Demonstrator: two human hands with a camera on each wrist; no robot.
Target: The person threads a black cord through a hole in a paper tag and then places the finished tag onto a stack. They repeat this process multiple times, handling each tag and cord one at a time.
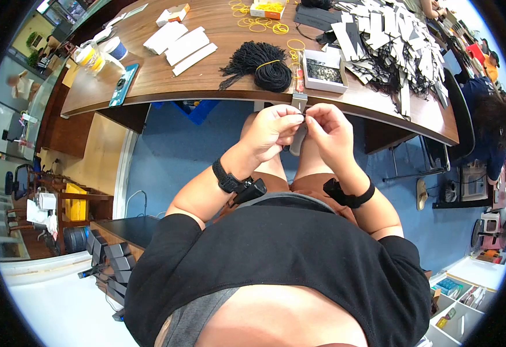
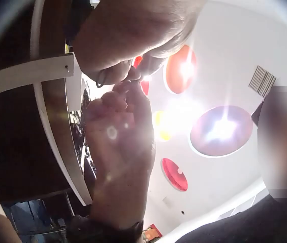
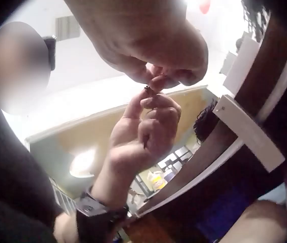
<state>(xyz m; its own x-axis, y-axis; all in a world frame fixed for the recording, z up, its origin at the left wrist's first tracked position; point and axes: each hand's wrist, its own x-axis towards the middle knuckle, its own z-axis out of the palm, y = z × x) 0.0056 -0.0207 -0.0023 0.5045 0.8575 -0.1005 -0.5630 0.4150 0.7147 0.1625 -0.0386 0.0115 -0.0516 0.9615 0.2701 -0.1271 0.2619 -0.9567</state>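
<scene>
My left hand (image 1: 271, 132) and right hand (image 1: 331, 134) meet in front of the table edge, fingertips almost together. Both pinch a small, thin black cord (image 1: 304, 114), largely hidden by the fingers. A dark loop of the cord (image 2: 101, 79) shows below the fingers in the left wrist view, and its dark end (image 3: 147, 88) appears at the left fingertips in the right wrist view. Just beyond the hands, a pale flat tag (image 3: 250, 132) with a small hole juts out over the table edge.
On the wooden table (image 1: 207, 17) lie a black cord bundle (image 1: 273, 75), a white box (image 1: 324, 87) of small black pieces and a heap of white and black tags (image 1: 380, 37). White strips (image 1: 186, 46), yellow bands (image 1: 256, 24), a phone (image 1: 124, 85) and cups (image 1: 114, 48) lie farther left.
</scene>
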